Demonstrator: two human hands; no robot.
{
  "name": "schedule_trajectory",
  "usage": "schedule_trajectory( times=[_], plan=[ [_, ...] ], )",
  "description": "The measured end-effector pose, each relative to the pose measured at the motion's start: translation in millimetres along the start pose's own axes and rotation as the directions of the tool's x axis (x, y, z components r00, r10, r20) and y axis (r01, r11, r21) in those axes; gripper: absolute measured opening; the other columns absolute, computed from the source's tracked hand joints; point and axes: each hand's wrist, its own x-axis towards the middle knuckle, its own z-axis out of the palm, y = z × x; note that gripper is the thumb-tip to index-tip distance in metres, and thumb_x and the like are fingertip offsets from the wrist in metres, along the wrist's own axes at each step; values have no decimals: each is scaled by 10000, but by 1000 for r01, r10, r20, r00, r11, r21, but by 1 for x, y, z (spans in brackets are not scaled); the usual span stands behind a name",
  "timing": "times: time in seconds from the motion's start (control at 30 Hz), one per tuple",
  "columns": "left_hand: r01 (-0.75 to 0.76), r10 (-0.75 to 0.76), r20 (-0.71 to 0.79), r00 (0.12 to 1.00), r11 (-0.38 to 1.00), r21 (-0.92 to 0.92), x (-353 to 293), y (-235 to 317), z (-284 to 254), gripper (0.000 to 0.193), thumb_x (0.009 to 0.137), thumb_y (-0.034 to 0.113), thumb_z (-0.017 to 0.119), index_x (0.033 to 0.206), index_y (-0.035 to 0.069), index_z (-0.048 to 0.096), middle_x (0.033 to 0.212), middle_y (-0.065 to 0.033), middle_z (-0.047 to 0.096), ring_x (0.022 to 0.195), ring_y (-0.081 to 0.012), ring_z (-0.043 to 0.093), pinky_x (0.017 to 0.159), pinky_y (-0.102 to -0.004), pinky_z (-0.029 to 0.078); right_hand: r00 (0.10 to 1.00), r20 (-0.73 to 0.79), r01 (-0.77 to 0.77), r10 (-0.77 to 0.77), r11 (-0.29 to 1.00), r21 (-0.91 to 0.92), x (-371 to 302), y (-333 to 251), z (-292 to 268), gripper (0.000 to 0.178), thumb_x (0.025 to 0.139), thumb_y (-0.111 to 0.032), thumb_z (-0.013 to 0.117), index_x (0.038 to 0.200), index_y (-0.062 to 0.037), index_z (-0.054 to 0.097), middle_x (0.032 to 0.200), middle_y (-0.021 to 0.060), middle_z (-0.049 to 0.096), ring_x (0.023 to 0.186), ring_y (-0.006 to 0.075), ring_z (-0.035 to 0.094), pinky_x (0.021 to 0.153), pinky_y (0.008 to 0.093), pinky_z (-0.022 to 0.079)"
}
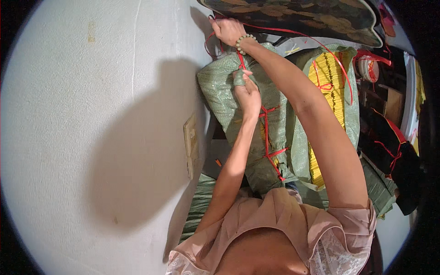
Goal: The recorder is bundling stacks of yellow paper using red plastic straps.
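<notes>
A stuffed green woven sack [224, 82] stands beside the wall, laced down its middle with red string [266, 133]. My left hand [248, 97] is closed around a gathered tuft of the sack's fabric near its top, just below where the red string is tied. Beyond it, my right hand [228, 31], with a beaded bracelet [243, 42] at the wrist, is closed on the red string and holds it out toward the wall. A loop of the string hangs under that hand, and a long length trails away to the right.
On the left rises a white wall [91, 114] with a switch plate [191, 142]. Right of the laced sack, another green sack [352, 91] lies open on bundles of yellow sheets [338, 91]. A dark patterned cushioned piece [302, 16] is at the top; a red string spool [368, 69] is at right.
</notes>
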Motion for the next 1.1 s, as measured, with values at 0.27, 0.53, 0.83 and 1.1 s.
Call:
schedule_trajectory(
  times=[0.27,0.53,0.83,1.1],
  plan=[
    [-345,301,169,938,814,466,2,0,-6,113,905,-5,359,896,53,456,664,2,413,562,-57,380,504,-219,325,997,32,69,-65,986,-150,5,17,10,302,852,-293,412,820,-106,647,765,184,631,722,350,624,678,462,504],
    [-408,365,195,910,708,577,-2,8,-3,216,800,-106,377,911,52,472,715,-47,487,620,-105,460,595,-230,388,992,110,69,-61,995,-69,9,10,13,299,865,-295,390,902,-98,612,818,192,624,769,370,606,722,464,486],
    [-112,60,143,988,913,391,-21,34,-5,343,921,-3,324,1229,81,449,737,-87,598,577,-121,582,533,-233,476,958,278,89,-74,995,-42,-1,11,-27,496,919,-435,350,882,-23,625,847,239,619,823,374,603,753,446,476],
    [-581,595,387,704,171,795,34,71,-42,257,916,202,479,822,-14,582,691,-164,611,620,-322,604,573,-404,453,950,-278,139,-142,990,-31,-113,-40,-112,262,859,-248,548,934,1,519,874,165,541,810,325,544,679,421,450]
  ],
)
